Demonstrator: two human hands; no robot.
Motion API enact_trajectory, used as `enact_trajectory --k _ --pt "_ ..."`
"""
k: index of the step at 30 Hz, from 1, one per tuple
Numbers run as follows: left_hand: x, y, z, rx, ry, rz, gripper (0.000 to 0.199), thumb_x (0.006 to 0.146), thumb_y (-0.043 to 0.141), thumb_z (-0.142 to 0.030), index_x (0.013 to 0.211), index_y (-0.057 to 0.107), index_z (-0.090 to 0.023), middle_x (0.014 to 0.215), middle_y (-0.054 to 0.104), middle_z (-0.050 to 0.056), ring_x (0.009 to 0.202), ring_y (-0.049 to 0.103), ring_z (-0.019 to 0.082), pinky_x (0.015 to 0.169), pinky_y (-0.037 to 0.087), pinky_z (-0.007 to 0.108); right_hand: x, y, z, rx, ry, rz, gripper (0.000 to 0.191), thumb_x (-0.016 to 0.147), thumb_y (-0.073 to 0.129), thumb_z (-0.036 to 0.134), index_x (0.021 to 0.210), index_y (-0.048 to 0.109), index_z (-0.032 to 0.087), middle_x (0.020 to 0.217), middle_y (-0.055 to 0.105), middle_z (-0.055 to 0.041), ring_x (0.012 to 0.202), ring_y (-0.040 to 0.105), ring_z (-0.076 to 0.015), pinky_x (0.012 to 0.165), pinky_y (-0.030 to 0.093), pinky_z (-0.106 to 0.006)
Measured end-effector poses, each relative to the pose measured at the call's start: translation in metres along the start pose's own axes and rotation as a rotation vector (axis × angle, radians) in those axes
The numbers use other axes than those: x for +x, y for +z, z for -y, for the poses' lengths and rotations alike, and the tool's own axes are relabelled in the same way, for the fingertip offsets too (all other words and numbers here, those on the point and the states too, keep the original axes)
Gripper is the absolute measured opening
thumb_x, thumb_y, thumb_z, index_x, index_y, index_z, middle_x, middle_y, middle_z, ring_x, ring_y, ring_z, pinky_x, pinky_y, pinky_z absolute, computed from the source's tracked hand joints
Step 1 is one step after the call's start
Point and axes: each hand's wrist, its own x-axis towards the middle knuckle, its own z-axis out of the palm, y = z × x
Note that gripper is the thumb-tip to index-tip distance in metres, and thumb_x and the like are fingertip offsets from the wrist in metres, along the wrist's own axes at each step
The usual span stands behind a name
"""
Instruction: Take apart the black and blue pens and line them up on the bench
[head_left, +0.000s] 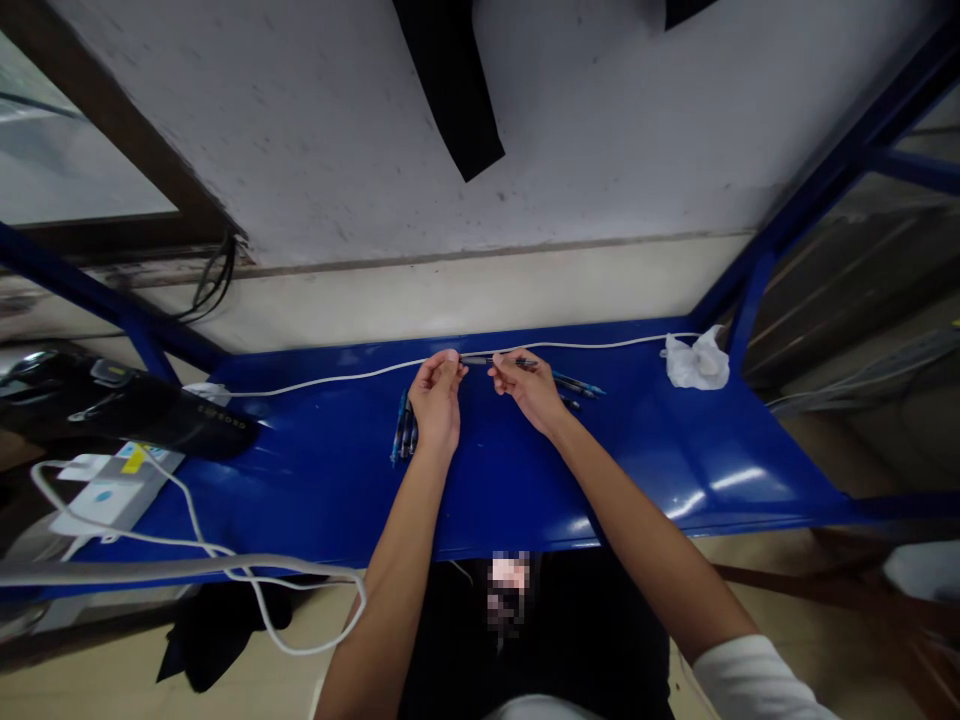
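A slim dark pen (pixel 477 360) with a greyish grip section lies level between my two hands, above the far part of the blue shelf. My left hand (pixel 439 405) pinches its left end between thumb and fingertips. The fingers of my right hand (pixel 527 388) are closed around the other end, part of which sticks out past them. Several blue and black pens (pixel 403 430) lie in a group beside my left wrist. More pens (pixel 579 384) lie just right of my right hand, partly hidden by it.
A white cable (pixel 337 380) runs along the back of the blue shelf (pixel 300 480). Crumpled white tissue or plastic (pixel 697 360) sits at the back right. At left are a black bottle-like object (pixel 187 415), a white power strip (pixel 112 500) and a looped cord (pixel 262 575) near the front edge.
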Motion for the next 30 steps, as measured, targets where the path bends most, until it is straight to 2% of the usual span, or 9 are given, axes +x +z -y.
enact_trajectory --k 3,6,9,11,15,17,20,26,30 --pt "-0.001 -0.001 -0.002 0.004 -0.08 0.049 0.035 0.076 0.105 -0.037 0.097 0.085 -0.018 0.112 0.084 0.006 0.089 0.075 0.012 0.093 0.062 0.03 0.0 -0.002 -0.003 -0.105 -0.047 0.033 0.041 0.075 0.101 0.055 0.087 0.077 0.024 0.09 0.085 -0.0049 0.072 0.071 -0.0171 0.064 0.053 -0.031" --pt "-0.002 -0.002 -0.003 0.055 -0.11 0.062 0.034 0.08 0.102 -0.043 0.098 0.086 -0.019 0.124 0.083 0.008 0.091 0.076 0.013 0.087 0.061 0.028 0.0 -0.005 -0.006 -0.305 -0.146 0.067 0.038 0.084 0.093 0.058 0.093 0.08 0.024 0.084 0.083 -0.0028 0.065 0.066 -0.0155 0.062 0.049 -0.031" --pt "-0.003 -0.003 -0.003 0.103 -0.081 0.052 0.037 0.08 0.101 -0.046 0.103 0.087 -0.02 0.114 0.085 0.008 0.096 0.078 0.015 0.088 0.061 0.028 -0.001 -0.007 -0.006 -0.54 -0.247 0.117 0.039 0.097 0.079 0.062 0.09 0.08 0.023 0.072 0.072 0.0007 0.063 0.057 -0.0134 0.064 0.044 -0.03" --pt "-0.003 -0.003 -0.003 0.12 -0.037 0.057 0.041 0.08 0.101 -0.048 0.105 0.088 -0.018 0.107 0.085 0.009 0.097 0.079 0.017 0.091 0.061 0.03 -0.001 -0.008 -0.006 -0.621 -0.241 0.161 0.046 0.099 0.074 0.067 0.091 0.082 0.022 0.072 0.067 0.0009 0.065 0.056 -0.0138 0.064 0.042 -0.03" --pt "-0.003 -0.001 -0.004 0.12 0.008 0.122 0.037 0.084 0.098 -0.048 0.104 0.088 -0.018 0.101 0.084 0.008 0.096 0.08 0.018 0.093 0.062 0.032 -0.003 -0.009 -0.006 -0.417 0.006 0.244 0.054 0.094 0.076 0.073 0.093 0.08 0.02 0.069 0.052 0.0041 0.055 0.039 -0.0093 0.054 0.03 -0.027" --pt "-0.004 -0.001 -0.005 0.112 0.01 0.164 0.035 0.087 0.097 -0.048 0.104 0.088 -0.019 0.1 0.084 0.007 0.095 0.079 0.017 0.091 0.062 0.03 -0.004 -0.009 -0.004 -0.257 0.132 0.305 0.051 0.095 0.079 0.069 0.093 0.078 0.018 0.066 0.041 0.0076 0.053 0.028 -0.0073 0.053 0.023 -0.026" --pt "-0.005 0.0 -0.008 0.078 -0.012 0.216 0.035 0.088 0.096 -0.048 0.105 0.087 -0.019 0.098 0.081 0.007 0.095 0.077 0.017 0.085 0.061 0.028 -0.006 -0.008 0.0 -0.111 0.249 0.374 0.045 0.096 0.083 0.061 0.094 0.075 0.017 0.064 0.034 0.01 0.053 0.023 -0.0063 0.052 0.02 -0.025" --pt "-0.006 0.002 -0.01 -0.014 -0.086 0.275 0.031 0.089 0.096 -0.043 0.109 0.086 -0.021 0.101 0.078 0.006 0.098 0.077 0.019 0.081 0.061 0.028 -0.006 -0.008 0.006 -0.043 0.337 0.416 0.044 0.096 0.083 0.058 0.091 0.071 0.017 0.063 0.028 0.0123 0.05 0.019 -0.0052 0.049 0.022 -0.024" --pt "-0.004 -0.001 -0.004 0.018 -0.092 0.235 0.037 0.09 0.094 -0.046 0.115 0.086 -0.019 0.107 0.082 0.01 0.101 0.079 0.021 0.084 0.062 0.03 -0.007 -0.006 0.002 -0.046 0.316 0.392 0.042 0.097 0.082 0.057 0.099 0.072 0.017 0.064 0.04 0.0101 0.049 0.027 -0.0057 0.049 0.025 -0.024"
